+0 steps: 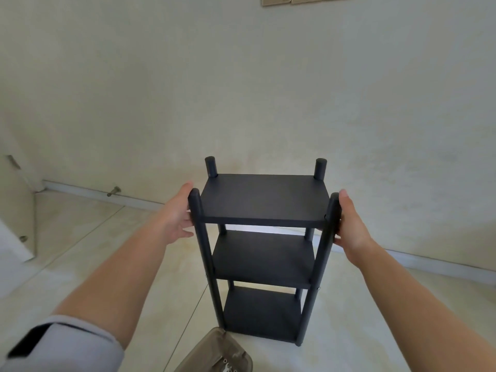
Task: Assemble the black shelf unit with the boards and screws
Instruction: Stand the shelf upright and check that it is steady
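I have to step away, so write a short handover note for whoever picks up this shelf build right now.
Left hand: open, fingers against the near left post.
Right hand: curled round the near right post.
The black shelf unit stands upright on the floor by the wall; three boards sit between four posts.
Done: frame looks assembled.
Left: check screws for tightness; a beige pouch with small hardware lies by its base.

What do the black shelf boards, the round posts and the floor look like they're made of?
Shelf boards: probably laminated wood board, given the matte black face, faint grain and thin flat edges. Round posts: matte black, smooth; painted wood or metal tube, I cannot tell which. Floor: likely glazed ceramic tile, pale, glossy, with straight joint lines.
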